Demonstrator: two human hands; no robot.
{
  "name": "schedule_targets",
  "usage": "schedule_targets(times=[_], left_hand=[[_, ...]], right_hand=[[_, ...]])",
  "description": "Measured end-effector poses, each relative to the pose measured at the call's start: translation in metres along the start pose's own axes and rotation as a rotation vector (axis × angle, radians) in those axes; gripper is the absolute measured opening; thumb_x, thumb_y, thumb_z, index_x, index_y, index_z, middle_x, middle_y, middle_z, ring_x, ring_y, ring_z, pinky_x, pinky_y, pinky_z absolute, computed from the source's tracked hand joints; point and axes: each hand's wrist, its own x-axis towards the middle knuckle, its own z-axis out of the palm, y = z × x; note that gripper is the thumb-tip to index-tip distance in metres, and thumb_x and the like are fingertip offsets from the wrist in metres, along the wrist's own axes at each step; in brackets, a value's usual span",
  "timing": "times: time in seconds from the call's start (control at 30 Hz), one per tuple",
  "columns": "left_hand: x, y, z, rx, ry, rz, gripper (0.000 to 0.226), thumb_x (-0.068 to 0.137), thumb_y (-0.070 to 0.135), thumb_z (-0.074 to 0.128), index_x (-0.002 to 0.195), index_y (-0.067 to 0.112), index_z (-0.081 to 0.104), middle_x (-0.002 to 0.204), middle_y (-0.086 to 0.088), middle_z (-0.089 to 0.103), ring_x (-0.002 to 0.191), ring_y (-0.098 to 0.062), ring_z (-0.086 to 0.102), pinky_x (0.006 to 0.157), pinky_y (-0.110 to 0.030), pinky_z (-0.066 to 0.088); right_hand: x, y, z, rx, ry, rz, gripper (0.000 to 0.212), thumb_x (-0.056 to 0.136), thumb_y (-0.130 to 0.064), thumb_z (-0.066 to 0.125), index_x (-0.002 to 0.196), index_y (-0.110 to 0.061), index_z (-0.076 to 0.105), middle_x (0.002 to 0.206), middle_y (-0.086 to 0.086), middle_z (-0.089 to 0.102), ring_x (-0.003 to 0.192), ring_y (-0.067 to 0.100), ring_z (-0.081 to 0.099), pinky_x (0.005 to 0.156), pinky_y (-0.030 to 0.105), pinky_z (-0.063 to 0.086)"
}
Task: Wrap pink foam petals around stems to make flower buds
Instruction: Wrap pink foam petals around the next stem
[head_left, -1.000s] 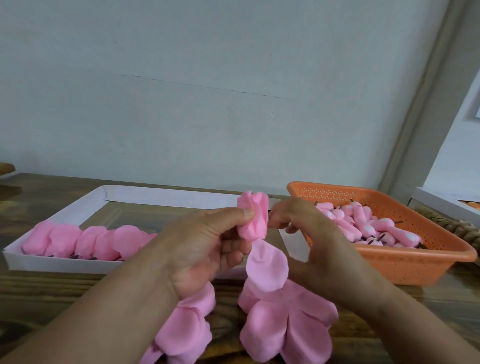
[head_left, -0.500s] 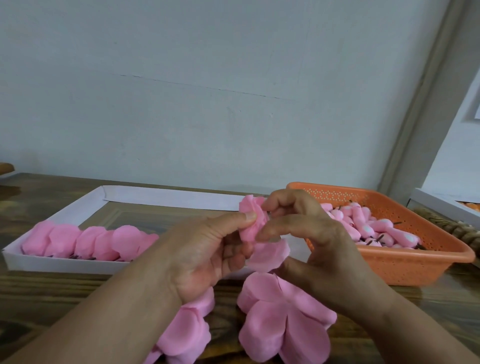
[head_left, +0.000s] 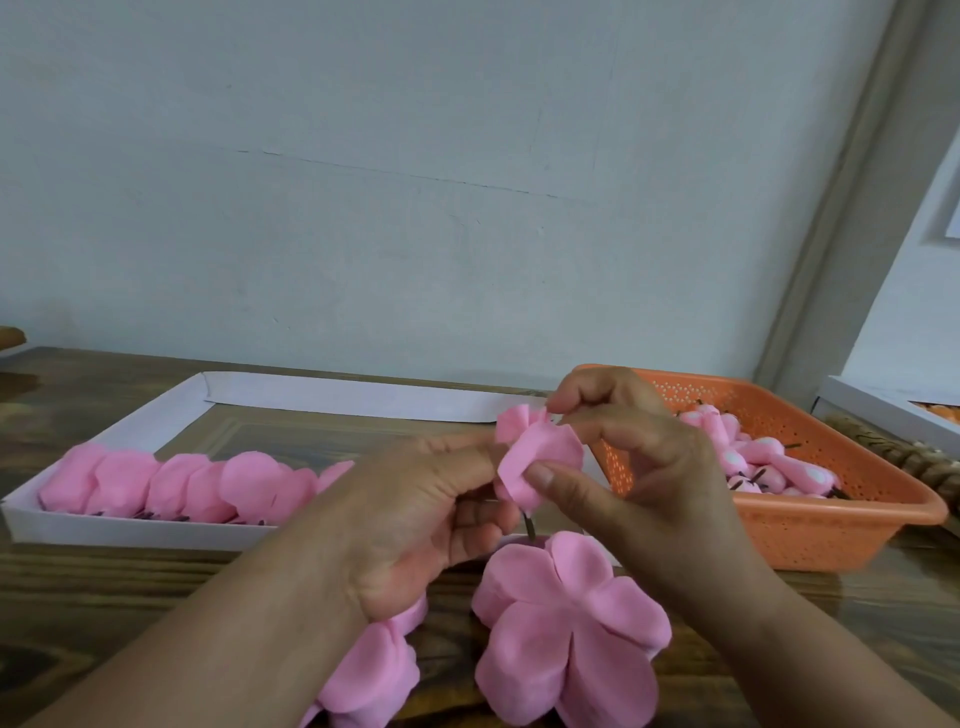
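Between both hands — petal (head_left: 540, 452) now folded over bud.

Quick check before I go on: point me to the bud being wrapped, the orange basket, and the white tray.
bud being wrapped (head_left: 540, 457), head view, on the outer petal folded round it.
orange basket (head_left: 810, 535), head view, on its near wall.
white tray (head_left: 130, 530), head view, on its near rim.

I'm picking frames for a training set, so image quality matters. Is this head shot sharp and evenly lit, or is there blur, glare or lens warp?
Head view: soft, even light with no glare and only faint shadows; the bud pinched between the left hand and right hand is slightly soft, as are the basket contents; wide-angle warp tilts the door frame at right.
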Motion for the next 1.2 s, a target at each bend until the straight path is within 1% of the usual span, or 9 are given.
schedule_targets(times=[0.2, 0.3, 0.53, 0.67, 0.73, 0.9, 1.0, 1.1, 1.2], left_hand=[[-0.002, 0.002, 0.0, -0.022, -0.081, -0.007, 0.016, 0.063, 0.02, 0.071, 0.076, 0.012, 0.078, 0.063, -0.003, 0.063, 0.047, -0.007, 0.055, 0.045, -0.015, 0.048], [-0.003, 0.003, 0.0, -0.042, -0.094, -0.002, 0.015, 0.065, 0.02, 0.069, 0.075, 0.012, 0.078, 0.062, -0.003, 0.063, 0.048, -0.007, 0.056, 0.045, -0.015, 0.048], [-0.004, 0.004, 0.0, -0.04, -0.099, 0.008, 0.018, 0.058, 0.023, 0.072, 0.072, 0.013, 0.078, 0.062, -0.003, 0.065, 0.048, -0.007, 0.058, 0.046, -0.016, 0.049], [-0.004, 0.004, 0.0, -0.004, -0.089, -0.004, 0.026, 0.048, 0.021, 0.076, 0.073, 0.014, 0.079, 0.065, -0.003, 0.065, 0.049, -0.008, 0.058, 0.049, -0.016, 0.051], [-0.003, 0.002, 0.0, 0.012, -0.078, -0.007, 0.025, 0.048, 0.019, 0.075, 0.072, 0.014, 0.079, 0.065, -0.003, 0.066, 0.05, -0.007, 0.058, 0.05, -0.016, 0.051], [-0.004, 0.001, 0.001, 0.032, -0.084, -0.006, 0.017, 0.052, 0.02, 0.073, 0.068, 0.015, 0.078, 0.063, -0.001, 0.065, 0.052, -0.007, 0.059, 0.054, -0.015, 0.053], [-0.005, 0.002, 0.003, 0.045, -0.093, 0.003, 0.015, 0.055, 0.021, 0.072, 0.069, 0.017, 0.078, 0.065, 0.001, 0.065, 0.054, -0.005, 0.059, 0.055, -0.015, 0.052], [-0.005, 0.004, 0.003, 0.032, -0.087, 0.012, 0.019, 0.059, 0.019, 0.071, 0.076, 0.014, 0.079, 0.067, 0.0, 0.064, 0.053, -0.006, 0.058, 0.052, -0.016, 0.051], [-0.006, 0.007, 0.003, 0.019, -0.09, 0.009, 0.021, 0.057, 0.02, 0.072, 0.076, 0.013, 0.078, 0.066, 0.001, 0.065, 0.052, -0.005, 0.058, 0.05, -0.016, 0.05]], right_hand=[[-0.001, -0.003, -0.005, -0.124, 0.025, -0.124, 0.021, 0.072, -0.021, 0.075, 0.077, -0.001, 0.068, 0.098, 0.002, 0.056, 0.098, 0.007, 0.054, 0.084, 0.015, 0.042], [0.0, -0.003, -0.005, -0.181, 0.039, -0.194, 0.027, 0.076, -0.027, 0.067, 0.079, -0.001, 0.069, 0.097, 0.006, 0.056, 0.097, 0.013, 0.054, 0.082, 0.021, 0.044], [0.002, -0.001, -0.007, -0.304, 0.057, -0.279, 0.024, 0.078, -0.027, 0.065, 0.086, -0.004, 0.072, 0.096, 0.005, 0.056, 0.091, 0.018, 0.054, 0.078, 0.029, 0.044], [0.002, 0.0, -0.008, -0.387, 0.051, -0.337, 0.024, 0.08, -0.027, 0.064, 0.088, -0.006, 0.073, 0.095, 0.007, 0.058, 0.088, 0.024, 0.056, 0.074, 0.039, 0.045], [0.001, 0.001, -0.007, -0.388, 0.039, -0.346, 0.024, 0.08, -0.026, 0.063, 0.087, -0.005, 0.072, 0.094, 0.007, 0.059, 0.088, 0.025, 0.057, 0.073, 0.041, 0.045], [0.001, 0.0, -0.003, -0.258, 0.017, -0.265, 0.026, 0.076, -0.028, 0.067, 0.086, -0.004, 0.07, 0.094, 0.003, 0.057, 0.09, 0.018, 0.056, 0.077, 0.032, 0.045], [0.001, 0.0, -0.001, -0.197, 0.061, -0.215, 0.026, 0.074, -0.029, 0.068, 0.085, -0.005, 0.07, 0.092, 0.004, 0.058, 0.091, 0.014, 0.055, 0.079, 0.026, 0.045], [0.0, 0.0, 0.001, -0.18, 0.118, -0.206, 0.025, 0.075, -0.029, 0.068, 0.083, -0.006, 0.07, 0.09, 0.007, 0.06, 0.09, 0.016, 0.056, 0.079, 0.027, 0.045], [0.0, 0.0, 0.003, -0.189, 0.147, -0.21, 0.024, 0.075, -0.029, 0.068, 0.08, -0.006, 0.07, 0.09, 0.006, 0.06, 0.09, 0.019, 0.057, 0.079, 0.029, 0.045]])
